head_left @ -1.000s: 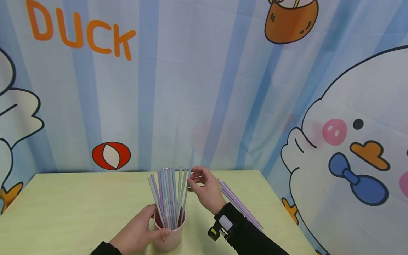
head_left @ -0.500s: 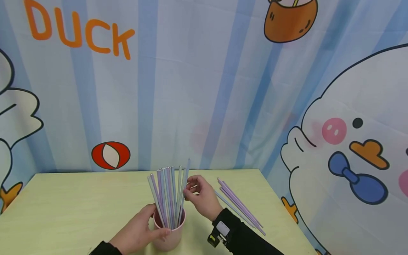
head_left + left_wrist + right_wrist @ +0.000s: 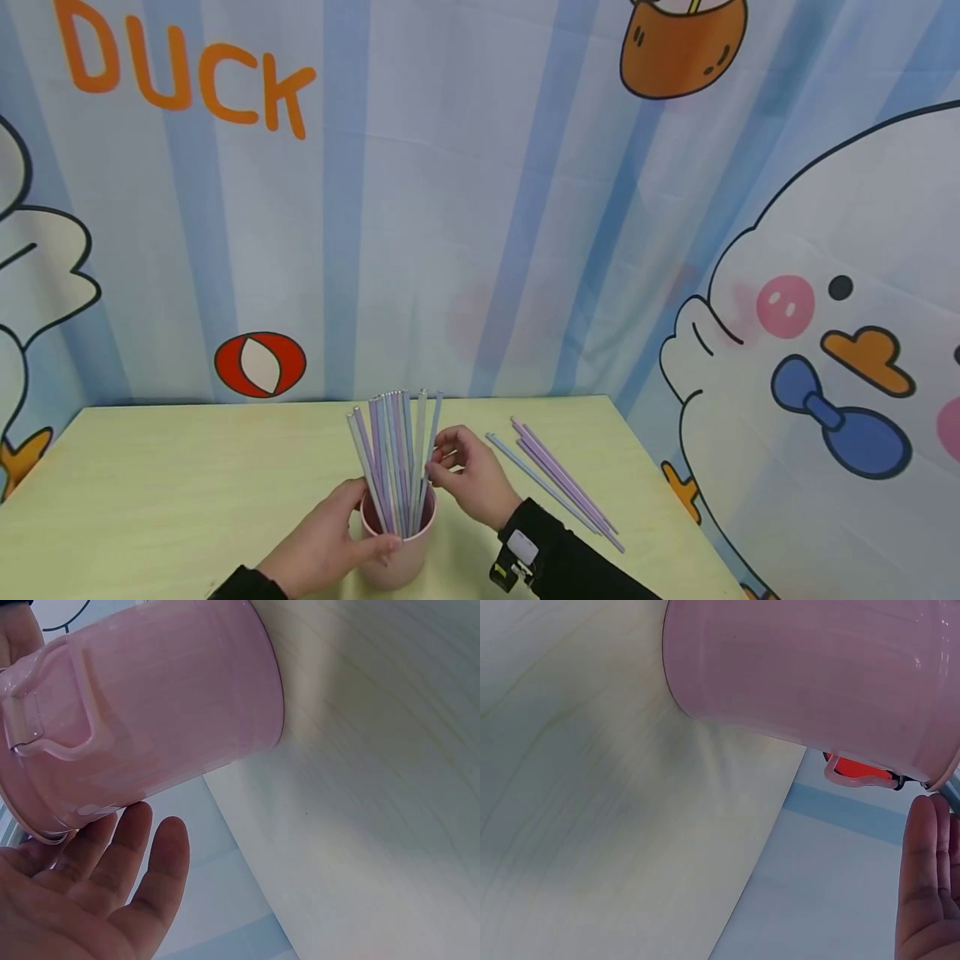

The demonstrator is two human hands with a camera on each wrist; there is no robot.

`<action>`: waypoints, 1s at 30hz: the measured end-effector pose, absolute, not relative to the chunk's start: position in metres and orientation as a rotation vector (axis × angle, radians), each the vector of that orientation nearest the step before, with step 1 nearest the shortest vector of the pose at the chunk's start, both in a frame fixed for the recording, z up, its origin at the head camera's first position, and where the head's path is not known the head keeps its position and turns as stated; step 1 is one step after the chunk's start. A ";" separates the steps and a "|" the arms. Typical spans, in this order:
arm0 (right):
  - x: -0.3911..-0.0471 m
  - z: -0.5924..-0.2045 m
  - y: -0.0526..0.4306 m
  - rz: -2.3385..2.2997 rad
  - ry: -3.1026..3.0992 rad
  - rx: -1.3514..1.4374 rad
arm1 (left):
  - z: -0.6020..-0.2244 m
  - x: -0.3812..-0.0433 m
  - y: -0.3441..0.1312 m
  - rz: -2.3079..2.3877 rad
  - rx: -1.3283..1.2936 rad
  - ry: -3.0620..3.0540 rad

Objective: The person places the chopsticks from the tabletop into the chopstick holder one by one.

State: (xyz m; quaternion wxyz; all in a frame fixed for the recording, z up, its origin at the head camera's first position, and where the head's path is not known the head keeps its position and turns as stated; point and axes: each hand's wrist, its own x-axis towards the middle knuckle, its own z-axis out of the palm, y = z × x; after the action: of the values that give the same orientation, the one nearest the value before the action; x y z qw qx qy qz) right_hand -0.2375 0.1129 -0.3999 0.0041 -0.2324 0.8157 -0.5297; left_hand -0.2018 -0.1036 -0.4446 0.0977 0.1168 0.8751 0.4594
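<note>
A small pink pail (image 3: 402, 568) stands upright on the table, packed with a bunch of pale purple, blue and silvery straws (image 3: 390, 467). My left hand (image 3: 324, 537) holds the pail at its rim, thumb across the near side. In the left wrist view, the fingers of the left hand (image 3: 124, 889) lie along the side of the pail (image 3: 176, 690), below a wire-like loop handle (image 3: 90, 705). Thumb and fingertips of my right hand (image 3: 476, 479) pinch a blue straw (image 3: 434, 427) leaning at the bunch's right side, its lower end inside the pail.
Right of my right hand, one light blue straw (image 3: 536, 477) and several purple straws (image 3: 570, 479) lie slanted on the pale yellow table (image 3: 187, 483). A striped curtain with cartoon ducks (image 3: 420, 208) hangs behind the table's far edge.
My right hand has come down and left, lowering the blue straw further into the pail. The loose straws on the right are now uncovered by the arm. My left hand stays put.
</note>
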 end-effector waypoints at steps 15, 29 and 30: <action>-0.262 -0.433 0.130 -1.564 2.617 -0.710 | -0.444 -0.201 -0.102 1.352 0.332 2.605; -0.291 -0.453 0.197 -1.120 3.042 -0.728 | -0.446 -0.203 -0.102 1.328 0.333 2.609; -0.293 -0.455 0.203 -1.054 3.085 -0.727 | -0.446 -0.203 -0.102 1.328 0.335 2.608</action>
State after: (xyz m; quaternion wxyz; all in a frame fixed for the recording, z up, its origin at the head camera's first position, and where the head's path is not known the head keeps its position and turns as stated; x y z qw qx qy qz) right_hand -0.2931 0.2032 -0.4553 -0.0991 -0.2165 0.9190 -0.3141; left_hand -0.2028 -0.1022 -0.4457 0.0975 0.1131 0.8811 0.4487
